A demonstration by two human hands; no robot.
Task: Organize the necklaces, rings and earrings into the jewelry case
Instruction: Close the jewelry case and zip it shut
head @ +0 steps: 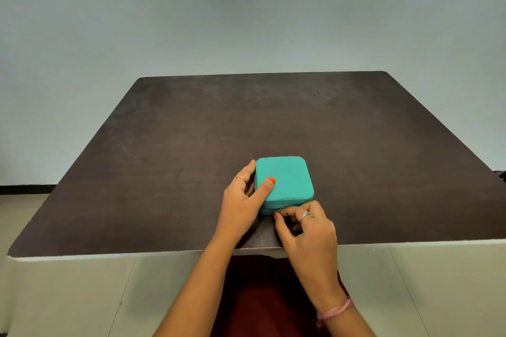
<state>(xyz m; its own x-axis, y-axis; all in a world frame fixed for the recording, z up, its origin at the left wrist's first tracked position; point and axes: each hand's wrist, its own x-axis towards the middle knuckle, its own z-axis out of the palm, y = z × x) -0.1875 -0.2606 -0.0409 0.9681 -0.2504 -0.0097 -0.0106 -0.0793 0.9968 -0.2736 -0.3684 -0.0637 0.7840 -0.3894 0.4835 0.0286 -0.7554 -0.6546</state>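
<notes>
Evidently the left hand (242, 201) braces the closed jewelry case (284, 180) on the desk (191, 145), thumb on its lid, so the right hand (304, 227) can pinch the zipper pull (278, 210) at the case's near edge.

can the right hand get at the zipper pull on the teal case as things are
Probably yes. The right hand is already at the zipper pull on the near side of the closed jewelry case, fingers curled at it; the left hand grips the case's left edge, clear of the zipper.
</notes>
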